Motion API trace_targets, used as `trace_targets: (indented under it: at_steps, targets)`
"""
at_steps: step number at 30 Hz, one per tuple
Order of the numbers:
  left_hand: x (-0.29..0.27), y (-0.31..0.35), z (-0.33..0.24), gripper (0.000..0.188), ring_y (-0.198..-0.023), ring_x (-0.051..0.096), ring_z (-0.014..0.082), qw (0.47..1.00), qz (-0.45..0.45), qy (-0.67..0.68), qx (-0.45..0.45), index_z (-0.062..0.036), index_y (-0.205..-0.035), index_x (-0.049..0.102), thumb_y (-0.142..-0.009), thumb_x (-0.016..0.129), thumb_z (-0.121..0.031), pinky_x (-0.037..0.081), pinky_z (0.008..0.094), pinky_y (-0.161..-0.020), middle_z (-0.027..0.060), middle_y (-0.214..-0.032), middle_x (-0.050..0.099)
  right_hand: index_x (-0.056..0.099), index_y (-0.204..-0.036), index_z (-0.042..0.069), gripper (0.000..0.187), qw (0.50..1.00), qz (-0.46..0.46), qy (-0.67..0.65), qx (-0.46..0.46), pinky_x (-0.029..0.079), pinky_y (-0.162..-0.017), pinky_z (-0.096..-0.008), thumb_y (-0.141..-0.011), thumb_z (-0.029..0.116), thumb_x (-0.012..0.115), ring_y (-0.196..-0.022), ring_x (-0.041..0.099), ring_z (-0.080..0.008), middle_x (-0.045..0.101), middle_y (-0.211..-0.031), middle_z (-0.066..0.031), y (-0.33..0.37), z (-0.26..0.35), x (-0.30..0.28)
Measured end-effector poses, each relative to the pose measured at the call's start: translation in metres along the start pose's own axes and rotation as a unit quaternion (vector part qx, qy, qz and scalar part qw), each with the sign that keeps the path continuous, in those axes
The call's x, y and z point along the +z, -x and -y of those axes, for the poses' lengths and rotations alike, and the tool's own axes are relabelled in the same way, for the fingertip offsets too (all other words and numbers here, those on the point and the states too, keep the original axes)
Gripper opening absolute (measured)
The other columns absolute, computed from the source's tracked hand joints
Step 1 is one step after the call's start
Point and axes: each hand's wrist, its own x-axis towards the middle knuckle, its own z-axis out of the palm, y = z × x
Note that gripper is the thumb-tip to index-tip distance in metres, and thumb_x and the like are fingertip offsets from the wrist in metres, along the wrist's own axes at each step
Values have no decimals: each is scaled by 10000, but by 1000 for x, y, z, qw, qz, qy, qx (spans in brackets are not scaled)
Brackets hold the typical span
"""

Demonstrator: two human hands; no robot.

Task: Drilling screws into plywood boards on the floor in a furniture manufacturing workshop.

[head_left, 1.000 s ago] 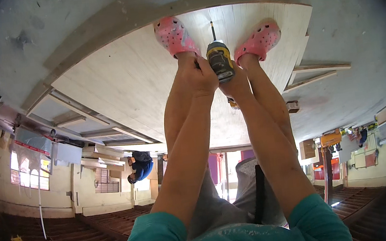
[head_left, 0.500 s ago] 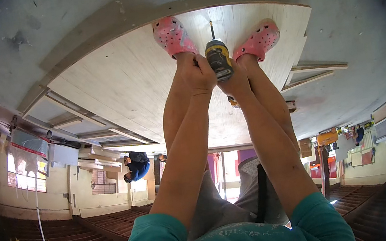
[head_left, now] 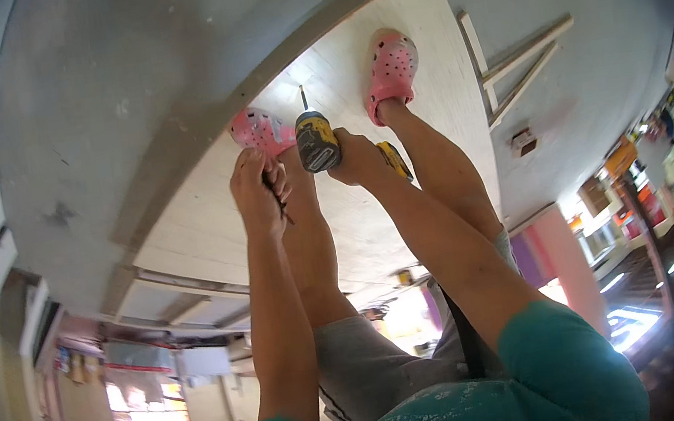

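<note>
My right hand (head_left: 359,156) is wrapped round the handle of a yellow and black cordless drill (head_left: 316,140). Its thin bit (head_left: 303,96) points away from me, and a bright spot of light falls on the pale wooden panel (head_left: 354,27) around the tip. Whether the tip touches the panel cannot be told. Left of the drill, my left hand (head_left: 259,191) is closed in a fist, with dark slender pieces showing between the fingers, too small to name. Both my feet, in pink clogs (head_left: 392,65), stand on the panel, the left one just beyond my left hand.
A raised strip edges the panel's far side, with grey floor (head_left: 108,113) beyond. Wooden frame pieces (head_left: 526,55) lie to the right, near a small brown block (head_left: 524,141). More framing (head_left: 185,296) lies at the lower left. An orange machine (head_left: 621,158) stands farther right.
The view has turned, and the panel slants now. My left hand has come away from beside the drill, to its left. The drill, still in my right hand, sits farther left, near the left clog.
</note>
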Motion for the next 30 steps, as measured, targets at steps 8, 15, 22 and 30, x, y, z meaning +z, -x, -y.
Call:
trace_targets:
  at_steps: [8,15,22,30]
  targets:
    - [50,58,-59,131,-535,432,126,971,204,-117,44,-5,-820,476,-817,426,-127,315,203,-364,67,-722,412,529,-927,39,389,990,-51,-127,34,472,-736,-426,-665,316,604,-840,593,-348,612,-851,-203,24,-6,11]
    - [68,92,-35,201,-502,412,81,900,339,-276,-4,-12,-961,556,-879,495,-185,282,179,-356,34,-770,460,526,-1064,55,462,879,-89,-468,-5,471,-738,-392,-662,245,649,-835,590,-350,621,-857,-175,115,-30,42]
    - [103,120,35,196,-455,377,39,849,284,-435,-95,-23,-945,564,-889,490,-195,251,180,-362,21,-627,479,537,-1018,44,406,831,-227,-506,50,478,-702,-349,-657,187,658,-807,600,-285,617,-859,-139,196,-105,96]
    - [134,114,134,239,-418,351,48,882,332,-304,-142,-9,-1007,549,-781,503,-69,290,172,-350,110,-876,595,543,-922,24,288,756,-316,-572,28,453,-700,-345,-667,134,617,-782,556,-263,573,-825,-113,256,-199,128]
